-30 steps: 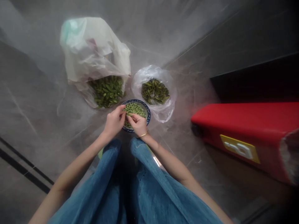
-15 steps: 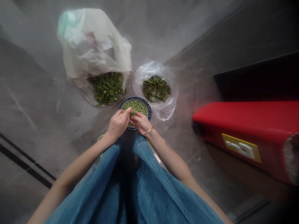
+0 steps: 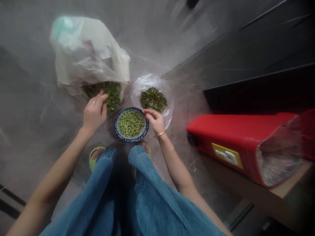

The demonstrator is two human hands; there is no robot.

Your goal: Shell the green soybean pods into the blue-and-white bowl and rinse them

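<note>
My left hand (image 3: 94, 110) reaches over the green bean pods (image 3: 113, 95) at the mouth of the large white plastic bag (image 3: 86, 55). Its fingers are apart from the thumb, and nothing shows in them. On the floor before my knees, a blue-rimmed bowl (image 3: 116, 128) holds shelled green beans (image 3: 130, 124). My right hand (image 3: 156, 121) is at the bowl's right rim, thumb and forefinger close together; what is between them, if anything, is too small to tell. Just beyond it, a small clear plastic bag (image 3: 136, 88) contains darker green pods or husks (image 3: 154, 100).
A red bin-like container (image 3: 228, 131) with a yellow label (image 3: 226, 155) and lined opening lies on its side at the right. My feet in green slippers (image 3: 93, 160) flank the bowl's near side. Grey tiled floor (image 3: 36, 131) lies under everything; a dark panel stands at upper right.
My hands have come apart from over the bowl, where they held a pod together. The left has gone to the large bag, the right toward the small bag. The view has shifted right.
</note>
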